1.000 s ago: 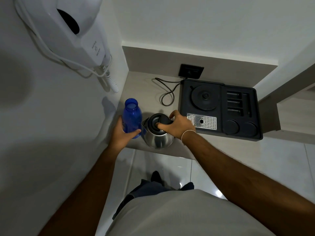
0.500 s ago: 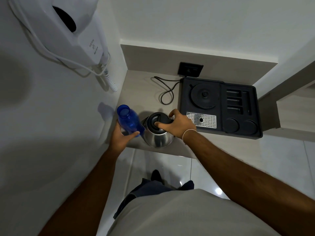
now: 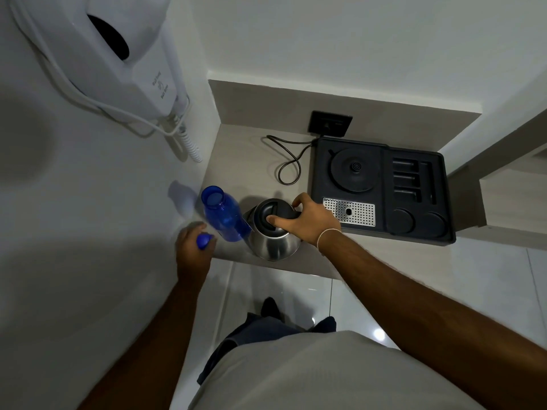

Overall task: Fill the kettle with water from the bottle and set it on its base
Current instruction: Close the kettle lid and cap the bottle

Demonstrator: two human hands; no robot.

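Note:
A blue plastic bottle (image 3: pixel 221 215) stands uncapped on the shelf (image 3: pixel 254 161) near the left wall, touching the kettle's spout side. My left hand (image 3: pixel 191 250) is just in front of it, off the bottle, fingers curled around a small blue cap (image 3: pixel 202 240). The steel kettle (image 3: pixel 273 244) sits at the shelf's front edge with its dark lid down. My right hand (image 3: pixel 310 221) grips the kettle's handle, thumb pressed on the lid. The round kettle base (image 3: pixel 354 170) lies bare in the black tray (image 3: pixel 444 232), to the right and behind the kettle.
A black cord (image 3: pixel 288 168) loops from the tray to a wall socket (image 3: pixel 331 123). A perforated metal drip plate (image 3: pixel 349 212) sits in the tray beside my right hand. A white wall-mounted hair dryer (image 3: pixel 118 54) hangs above left. Tiled floor lies below the shelf edge.
My left hand has let go of the bottle and drawn back toward me, with the blue cap showing in it. The bottle now stands further left. My right hand stays on the kettle.

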